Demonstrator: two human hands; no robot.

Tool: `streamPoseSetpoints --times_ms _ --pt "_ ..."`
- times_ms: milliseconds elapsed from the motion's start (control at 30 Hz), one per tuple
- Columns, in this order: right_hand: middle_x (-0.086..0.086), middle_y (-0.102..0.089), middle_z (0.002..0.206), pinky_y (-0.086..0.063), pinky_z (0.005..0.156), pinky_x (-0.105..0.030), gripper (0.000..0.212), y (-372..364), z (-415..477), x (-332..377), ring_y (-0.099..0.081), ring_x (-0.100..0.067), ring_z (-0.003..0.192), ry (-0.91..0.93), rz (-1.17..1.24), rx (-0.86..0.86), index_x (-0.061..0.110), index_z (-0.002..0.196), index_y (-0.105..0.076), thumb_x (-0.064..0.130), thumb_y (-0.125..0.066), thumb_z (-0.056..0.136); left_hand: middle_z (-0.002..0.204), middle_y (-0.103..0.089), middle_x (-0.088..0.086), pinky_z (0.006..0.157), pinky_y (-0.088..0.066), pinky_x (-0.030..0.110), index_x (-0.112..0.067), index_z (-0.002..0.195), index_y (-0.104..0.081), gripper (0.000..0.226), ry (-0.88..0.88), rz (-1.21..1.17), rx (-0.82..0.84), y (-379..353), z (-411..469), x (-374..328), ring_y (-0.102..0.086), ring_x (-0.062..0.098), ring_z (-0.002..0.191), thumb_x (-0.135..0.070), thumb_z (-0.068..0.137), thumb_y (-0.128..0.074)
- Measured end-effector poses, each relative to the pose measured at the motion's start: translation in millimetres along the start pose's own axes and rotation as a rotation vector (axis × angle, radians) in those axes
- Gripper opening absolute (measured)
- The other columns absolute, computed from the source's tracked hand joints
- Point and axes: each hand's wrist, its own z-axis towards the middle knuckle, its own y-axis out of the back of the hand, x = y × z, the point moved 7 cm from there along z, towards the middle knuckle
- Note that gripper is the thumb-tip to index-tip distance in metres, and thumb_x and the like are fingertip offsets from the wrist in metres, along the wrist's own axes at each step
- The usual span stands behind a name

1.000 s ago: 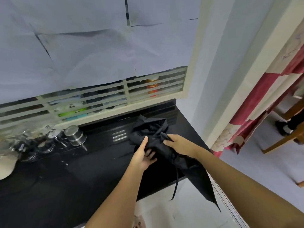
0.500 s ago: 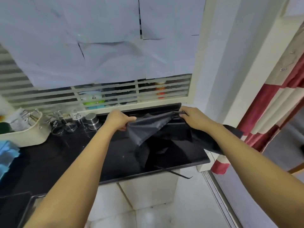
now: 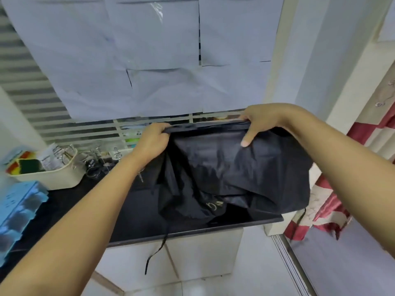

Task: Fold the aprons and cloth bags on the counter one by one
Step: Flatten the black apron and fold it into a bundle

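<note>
Fabric comes first for me: a black apron (image 3: pixel 235 167) hangs stretched between both hands above the black desk (image 3: pixel 136 212), its lower part bunched on the desk top and one thin tie (image 3: pixel 158 251) dangling past the front edge. My left hand (image 3: pixel 152 142) has its grip closed on the top hem at one end, and my right hand (image 3: pixel 259 122) has its grip pinched on the same hem at the other end, thumb pressed down on the cloth. I judge the work to be at an early stage for this piece: it is opened out along one edge but not yet laid flat, and no fold is made. I see no folded pile and no cloth bags in view, so I cannot tell how many items remain. A cream basket (image 3: pixel 53 178) sits on the desk well to the left.
</note>
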Motion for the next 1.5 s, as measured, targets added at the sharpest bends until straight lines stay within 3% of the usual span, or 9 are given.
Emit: streamPoseSetpoints --times_ms 100,233,400,567,700,933,1200,1367,1500 --pt "-0.011 -0.063 0.092 -0.042 0.071 -0.031 0.027 31 11 -15 -0.056 -0.027 0.081 -0.204 -0.218 -0.18 0.002 0.1 -0.064 0.02 -0.072 0.082 0.081 -0.063 -0.003 0.062 -0.04 0.008 -0.014 0.083 -0.064 0.024 0.054 -0.189 0.139 12 14 -19 -0.057 0.014 0.077 -0.003 0.092 -0.045" --pt "-0.011 -0.072 0.103 -0.055 0.075 -0.031 0.029 49 12 -17 -0.069 -0.026 0.088 -0.049 0.555 -0.195 0.006 0.108 -0.067 0.028 -0.062 0.091 0.079 -0.073 -0.012 0.074 -0.052 0.016 -0.02 0.087 -0.07 0.034 0.034 -0.055 0.398 43 25 -23 -0.069 0.004 0.076 -0.05 0.072 -0.074" --pt "-0.019 -0.069 0.109 -0.059 0.072 -0.035 0.08 16 1 3 -0.069 -0.028 0.091 0.07 0.507 0.383 -0.002 0.112 -0.063 0.039 -0.092 0.05 0.07 -0.073 0.002 0.065 -0.053 0.025 -0.014 0.06 -0.075 0.011 0.188 0.309 0.934 70 8 4 -0.068 0.017 0.066 -0.01 0.064 -0.085" --pt "-0.011 -0.072 0.104 -0.052 0.093 -0.045 0.045 12 30 -1 -0.069 -0.03 0.097 -0.133 0.129 0.349 0.004 0.108 -0.068 0.015 -0.082 0.067 0.083 -0.072 0.018 0.073 -0.058 0.038 -0.004 0.074 -0.075 0.014 0.302 0.232 0.968 76 25 41 -0.07 0.027 0.072 0.006 0.064 -0.075" --pt "-0.004 -0.073 0.099 -0.055 0.083 -0.035 0.029 6 52 -12 -0.069 -0.023 0.089 -0.27 0.044 0.293 0.011 0.099 -0.069 0.005 -0.079 0.072 0.089 -0.067 0.016 0.07 -0.05 0.033 -0.001 0.084 -0.066 0.014 0.155 0.652 0.687 79 68 65 -0.065 0.028 0.079 0.01 0.075 -0.062" --pt "-0.027 -0.061 0.091 -0.03 0.06 -0.036 0.011 136 23 16 -0.057 -0.042 0.084 -0.203 -0.257 -1.142 0.001 0.083 -0.052 -0.007 -0.051 0.076 0.102 -0.058 0.024 0.065 -0.037 0.041 0.002 0.094 -0.061 0.022 -0.167 0.748 -0.357 181 111 11 -0.054 0.042 0.096 0.008 0.078 -0.048" --pt "-0.019 -0.052 0.063 -0.021 0.052 -0.026 0.019 66 -71 13 -0.05 -0.034 0.057 -0.043 -0.344 -1.631 0.002 0.068 -0.047 -0.013 -0.046 0.056 0.079 -0.052 0.02 0.047 -0.034 0.04 0.001 0.072 -0.05 0.02 -0.559 0.581 -0.784 169 -1 -5 -0.038 0.031 0.078 0.015 0.059 -0.052" --pt "-0.01 -0.044 0.055 -0.006 0.047 -0.02 0.04 -86 -51 -42 -0.047 -0.03 0.053 -0.097 -0.221 -1.168 0.013 0.059 -0.037 -0.015 -0.061 0.044 0.069 -0.052 0.011 0.053 -0.03 0.032 -0.007 0.065 -0.053 0.043 -0.425 0.704 -0.315 42 -63 69 -0.048 0.031 0.064 0.016 0.035 -0.074" --pt "0.004 -0.036 0.063 -0.027 0.05 -0.03 0.047 -186 -17 -74 -0.051 -0.027 0.063 -0.212 -0.292 -0.634 0.019 0.066 -0.028 -0.004 -0.069 0.061 0.06 -0.052 0.004 0.048 -0.035 0.028 -0.013 0.058 -0.057 0.046 -0.192 0.855 -0.002 -39 -95 129 -0.052 0.026 0.053 0.011 0.029 -0.084"
